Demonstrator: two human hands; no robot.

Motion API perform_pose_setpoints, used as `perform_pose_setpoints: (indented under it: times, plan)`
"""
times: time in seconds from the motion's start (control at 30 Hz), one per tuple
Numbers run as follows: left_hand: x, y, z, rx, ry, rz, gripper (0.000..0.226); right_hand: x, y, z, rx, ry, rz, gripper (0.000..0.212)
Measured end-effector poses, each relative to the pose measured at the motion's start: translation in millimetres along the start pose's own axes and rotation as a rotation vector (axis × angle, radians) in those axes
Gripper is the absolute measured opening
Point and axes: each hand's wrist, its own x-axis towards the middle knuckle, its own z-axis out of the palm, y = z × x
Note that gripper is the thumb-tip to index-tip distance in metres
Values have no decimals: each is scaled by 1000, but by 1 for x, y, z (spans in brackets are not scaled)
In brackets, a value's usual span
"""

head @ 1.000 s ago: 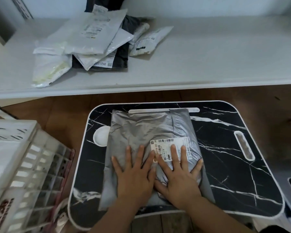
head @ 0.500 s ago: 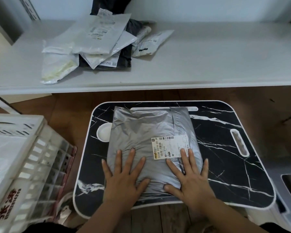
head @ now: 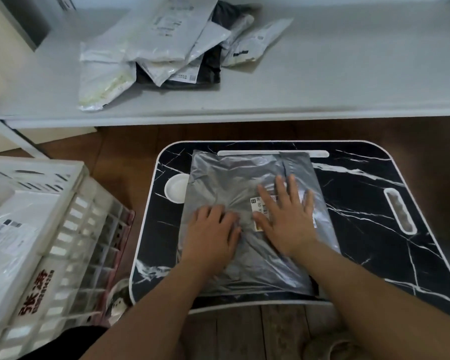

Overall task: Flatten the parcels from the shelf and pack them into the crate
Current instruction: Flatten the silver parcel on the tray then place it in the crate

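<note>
Two bare hands lie on one grey parcel (head: 234,183), which rests flat on the black marble-patterned surface (head: 369,203) and covers most of its left and middle part. The left hand (head: 211,235) presses down near the parcel's middle with its fingers bent at the knuckles, and whether that grip has bunched any of the wrapping cannot be told. The right hand (head: 286,216) is spread flat, fingers straight and apart, its grip holding nothing, and it covers much of the white shipping label (head: 256,206) stuck on the parcel's right half. The parcel's far edge overlaps a long white slot (head: 320,153) at the back of the surface, and its left edge overlaps a round white recess (head: 173,188); an oval white-rimmed cut-out (head: 400,211) sits well apart to the right. To the left stands the white slatted crate (head: 70,229), its side printed with red characters, with at least one pale labelled parcel (head: 8,229) already lying inside. Beyond the surface, across a strip of wooden floor (head: 130,141), runs the white shelf (head: 322,74), where a loose pile of white and dark parcels (head: 161,45) lies overlapping at its left part, one small white one (head: 255,40) at the pile's right edge.
</note>
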Motion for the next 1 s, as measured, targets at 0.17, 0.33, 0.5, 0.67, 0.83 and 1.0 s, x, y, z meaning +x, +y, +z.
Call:
perform_pose_setpoints:
  times: [0.17, 0.33, 0.5, 0.67, 0.83, 1.0]
  plan:
    - [54, -21, 0, 5, -40, -24, 47, 11, -5, 17, 23, 14, 31, 81]
    - [97, -26, 11, 123, -257, 69, 59, 12, -5, 19, 33, 37, 44, 74]
    - [103, -28, 32, 99, -331, -42, 71, 15, -4, 26, 44, 74, 40, 64]
    - [104, -31, 33, 122, -287, -117, 70, 15, -3, 28, 34, 114, 28, 62]
    - [103, -31, 34, 115, -277, -111, 69, 15, -2, 28, 39, 106, 25, 63]
    - [101, -34, 37, 83, -188, -101, 71, 14, -2, 27, 49, 102, 34, 64]
